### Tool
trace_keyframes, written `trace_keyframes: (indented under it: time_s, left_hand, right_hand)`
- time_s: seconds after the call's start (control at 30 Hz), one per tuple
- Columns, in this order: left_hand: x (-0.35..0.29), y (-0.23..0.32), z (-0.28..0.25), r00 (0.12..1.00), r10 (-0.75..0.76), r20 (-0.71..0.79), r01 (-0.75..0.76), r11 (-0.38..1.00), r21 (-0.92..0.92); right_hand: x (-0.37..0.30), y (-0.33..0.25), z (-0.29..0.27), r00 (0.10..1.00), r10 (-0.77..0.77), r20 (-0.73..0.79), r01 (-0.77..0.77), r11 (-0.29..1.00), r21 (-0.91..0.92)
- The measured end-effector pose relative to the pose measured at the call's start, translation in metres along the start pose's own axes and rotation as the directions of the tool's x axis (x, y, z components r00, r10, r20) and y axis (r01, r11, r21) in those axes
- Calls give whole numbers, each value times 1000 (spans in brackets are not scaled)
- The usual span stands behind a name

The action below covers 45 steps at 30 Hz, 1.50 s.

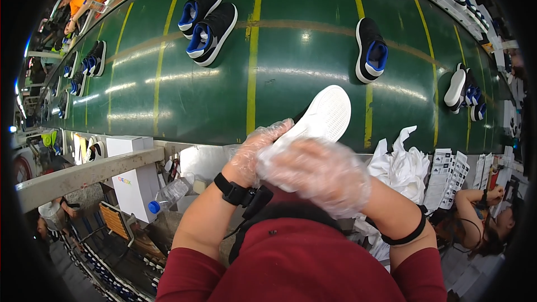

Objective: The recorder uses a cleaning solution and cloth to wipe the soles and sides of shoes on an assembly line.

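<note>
A sneaker (pixel 329 113) is held just in front of me, its white patterned sole turned up and its toe pointing away to the right. My left hand (pixel 253 152), in a clear plastic glove, grips it along the left side near the heel. Across the heel end lies my right hand (pixel 318 174), also gloved and smeared by motion. Its fingers cannot be made out, and it hides that part of the sole. Beyond, a single black sneaker with blue lining (pixel 370 50) stands on the green belt (pixel 302 50).
A pair of black sneakers (pixel 210 27) stands farther left on the belt, with more shoes (pixel 465 92) at the right. Crumpled white paper (pixel 400 162) and label sheets (pixel 446 176) lie at the near right edge. A white box (pixel 134 176), a rail (pixel 92 173) and a plastic bottle (pixel 169 194) are at my left.
</note>
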<state>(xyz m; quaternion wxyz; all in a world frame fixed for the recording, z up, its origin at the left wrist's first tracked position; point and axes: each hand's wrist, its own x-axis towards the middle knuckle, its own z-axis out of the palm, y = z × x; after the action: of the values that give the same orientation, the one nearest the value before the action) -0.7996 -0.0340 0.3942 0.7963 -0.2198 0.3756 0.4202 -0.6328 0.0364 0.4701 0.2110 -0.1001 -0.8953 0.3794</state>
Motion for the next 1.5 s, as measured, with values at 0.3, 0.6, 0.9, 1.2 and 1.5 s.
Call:
trace_keyframes:
  time_s: [0.3, 0.6, 0.9, 1.2, 1.5]
  left_hand:
    - [-1, -15, -45, 994, -49, -95, 63, 987, 148]
    - [3, -18, -39, 985, -50, -166, 107, 928, 357]
    - [8, -13, -36, 988, -71, -134, 97, 976, 196]
    - [3, -11, -27, 986, 79, -144, -42, 968, 247]
    - [3, -11, -34, 969, 199, -143, -171, 967, 191]
  right_hand:
    - [-32, 53, 3, 984, 90, 152, -58, 977, -206]
    - [-39, 67, 23, 971, 54, 232, 10, 963, -269]
    - [-36, 72, 18, 994, 42, 102, -9, 953, -304]
    - [-53, 71, 14, 478, 858, 186, -263, -62, 963]
    - [-64, 60, -6, 441, 893, 87, -506, 168, 846]
